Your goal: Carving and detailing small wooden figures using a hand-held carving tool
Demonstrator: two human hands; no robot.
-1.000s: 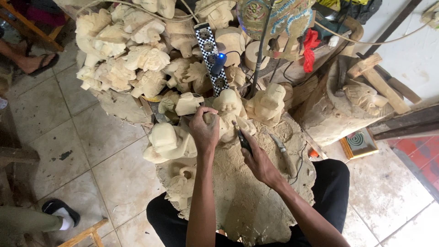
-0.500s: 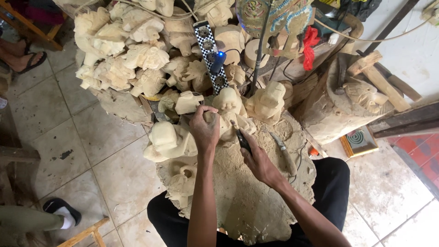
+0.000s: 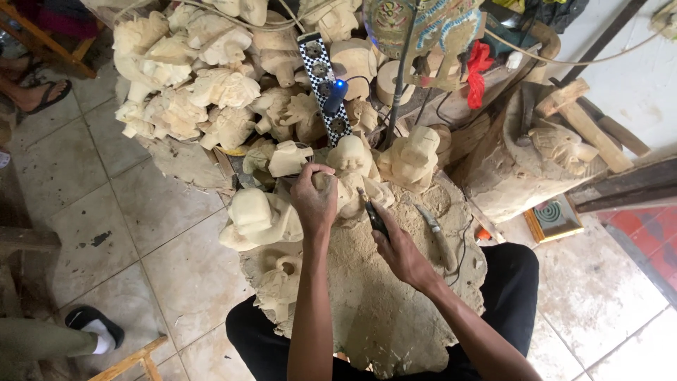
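A pale carved wooden figure [image 3: 356, 173] stands on a sawdust-covered work block [image 3: 381, 303] between my knees. My left hand [image 3: 315, 197] is closed around the figure's left side, holding it upright. My right hand [image 3: 398, 247] grips a dark-handled carving tool [image 3: 374, 215] whose tip meets the figure's lower right side. Another unfinished carving [image 3: 261, 219] lies just left of my left hand, and a lighter figure [image 3: 412, 159] stands to the right.
A heap of several rough pale carvings [image 3: 190, 77] fills the upper left. A chequered power strip [image 3: 326, 85] with a blue light lies behind. A second knife [image 3: 434, 229] rests on the block. Wooden mallets [image 3: 578, 113] lie right. Another person's feet [image 3: 88, 328] are at left.
Almost nothing: my right hand has shifted slightly with the tool against the figure, while my left hand keeps its hold.
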